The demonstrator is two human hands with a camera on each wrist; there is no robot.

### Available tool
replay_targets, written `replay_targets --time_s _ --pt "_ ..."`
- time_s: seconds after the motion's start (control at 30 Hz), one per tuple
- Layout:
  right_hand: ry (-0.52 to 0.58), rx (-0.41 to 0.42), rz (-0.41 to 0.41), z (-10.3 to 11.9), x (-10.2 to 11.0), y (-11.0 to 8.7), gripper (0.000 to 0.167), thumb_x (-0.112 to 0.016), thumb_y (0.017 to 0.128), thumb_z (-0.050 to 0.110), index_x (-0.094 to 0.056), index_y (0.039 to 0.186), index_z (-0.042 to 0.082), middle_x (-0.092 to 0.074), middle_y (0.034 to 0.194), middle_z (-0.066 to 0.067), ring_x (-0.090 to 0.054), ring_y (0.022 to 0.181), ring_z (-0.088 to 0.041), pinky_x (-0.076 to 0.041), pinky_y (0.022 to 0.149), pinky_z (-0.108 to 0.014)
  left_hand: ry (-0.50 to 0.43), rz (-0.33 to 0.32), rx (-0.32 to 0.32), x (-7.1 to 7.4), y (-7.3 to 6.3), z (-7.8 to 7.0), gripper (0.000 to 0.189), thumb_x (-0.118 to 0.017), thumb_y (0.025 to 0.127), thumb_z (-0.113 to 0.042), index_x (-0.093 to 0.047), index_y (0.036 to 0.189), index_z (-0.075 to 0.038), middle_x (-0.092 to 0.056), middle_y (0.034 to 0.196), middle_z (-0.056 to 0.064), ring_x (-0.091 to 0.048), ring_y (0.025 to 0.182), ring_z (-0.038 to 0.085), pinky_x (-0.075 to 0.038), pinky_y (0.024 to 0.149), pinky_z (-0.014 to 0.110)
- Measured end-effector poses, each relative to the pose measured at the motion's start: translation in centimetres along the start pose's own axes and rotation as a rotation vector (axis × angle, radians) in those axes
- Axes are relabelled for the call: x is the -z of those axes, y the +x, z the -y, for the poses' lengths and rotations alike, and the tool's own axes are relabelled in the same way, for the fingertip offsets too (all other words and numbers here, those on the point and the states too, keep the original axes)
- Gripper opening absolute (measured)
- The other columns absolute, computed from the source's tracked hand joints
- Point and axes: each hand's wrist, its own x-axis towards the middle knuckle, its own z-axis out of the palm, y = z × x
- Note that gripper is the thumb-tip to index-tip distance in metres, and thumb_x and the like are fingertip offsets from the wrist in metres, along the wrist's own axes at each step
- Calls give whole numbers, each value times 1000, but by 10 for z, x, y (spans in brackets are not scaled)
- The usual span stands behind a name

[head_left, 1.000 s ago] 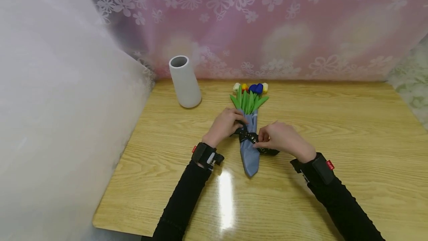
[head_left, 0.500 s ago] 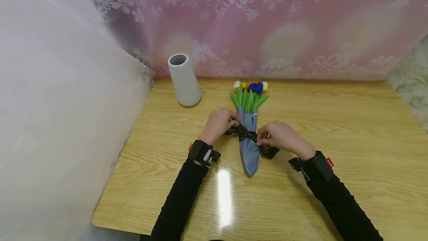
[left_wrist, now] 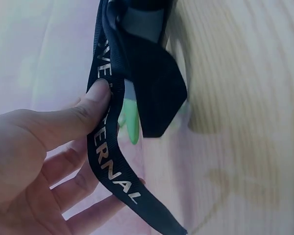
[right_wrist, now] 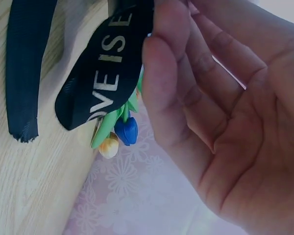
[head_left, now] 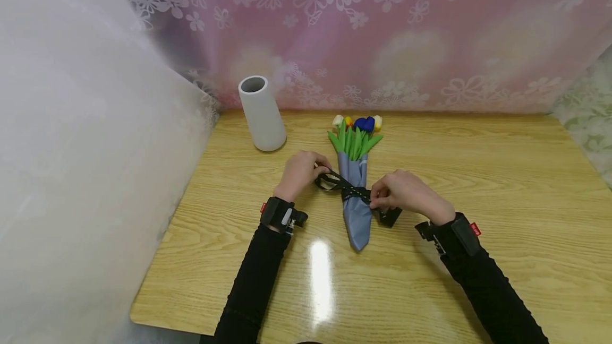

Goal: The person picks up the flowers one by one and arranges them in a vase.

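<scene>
The black fabric ribbon with pale lettering (head_left: 356,192) already circles the slim tulip bouquet in blue-grey wrapping (head_left: 357,171), which lies on the pale wood-grained bench (head_left: 478,174). The left hand (head_left: 298,171) has its grip pinched on a ribbon loop to the left; the right hand (head_left: 404,192) pinches the ribbon at the opposite side. The tying looks well advanced; tightening and evening the bow seem left. The tall white rounded vase (head_left: 263,118) stands well apart.

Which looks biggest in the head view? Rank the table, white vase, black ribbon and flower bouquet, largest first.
1. Table
2. Flower bouquet
3. White vase
4. Black ribbon, judged only by its visible parts
</scene>
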Motion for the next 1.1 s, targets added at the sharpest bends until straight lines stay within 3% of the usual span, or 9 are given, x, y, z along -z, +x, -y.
replay_targets --time_s 0.27,0.6,0.9,1.1 --pt "61 -31 15 -1 4 -4 7 -77 91 21 -78 85 17 -73 72 6 -63 54 -12 -51 52 -25 -14 -27 27 7 -2 15 11 -74 92 -28 -82 95 -22 -77 97 -3 -68 77 15 -53 62 28" --pt "47 -69 48 -7 18 -11 8 -77 92 20 -78 85 16 -71 71 8 -64 57 -18 -49 57 -28 -55 -49 85 18 -7 30 9 -76 92 -24 -83 93 -18 -78 91 0 -66 72 16 -46 57 27" --pt "23 -146 90 -22 31 -22 8 -76 91 23 -78 86 17 -71 75 6 -63 60 -20 -48 58 -30 -62 3 83 20 -9 31 9 -77 91 -23 -83 92 -17 -78 92 0 -65 73 16 -48 61 29" --pt "18 -156 108 -24 31 -24 8 -77 91 23 -78 89 16 -72 80 6 -63 63 -18 -48 59 -30 -56 135 110 22 -8 31 16 -74 94 -27 -82 103 -17 -77 100 1 -69 87 18 -54 73 32"
